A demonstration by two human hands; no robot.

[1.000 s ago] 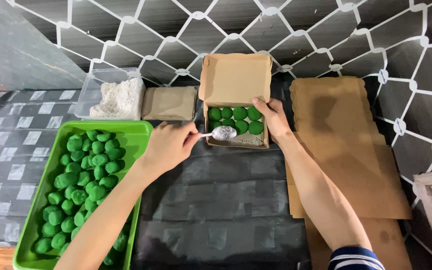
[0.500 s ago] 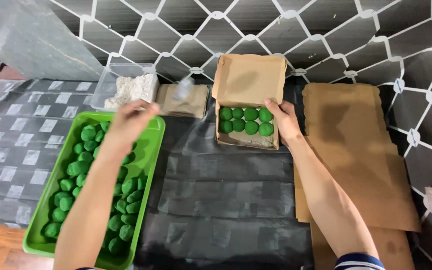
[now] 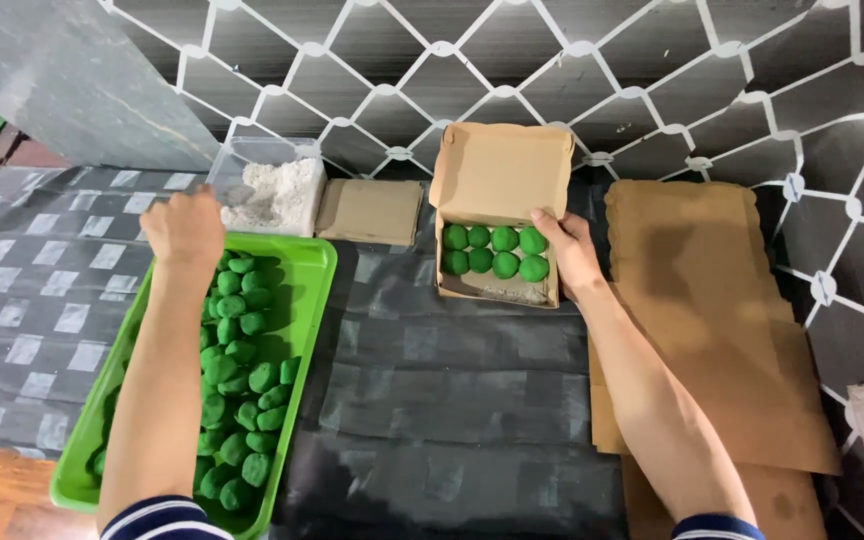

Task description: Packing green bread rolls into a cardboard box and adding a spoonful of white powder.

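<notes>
Now: spoon back at the powder tub

Left hand (image 3: 187, 228) has swung from cardboard box (image 3: 497, 250) to clear flour tub (image 3: 270, 186) behind green tray (image 3: 304, 300); its fingers hidden, can't tell grip. Right hand (image 3: 572, 255) fingers pressed on box rim, w/ six green balls (image 3: 494, 252) inside, dusting prob done

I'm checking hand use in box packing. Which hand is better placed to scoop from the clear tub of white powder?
Left. The left hand is by the clear tub, its spoon in the powder. The right hand grips the cardboard box rim, far off.
</notes>
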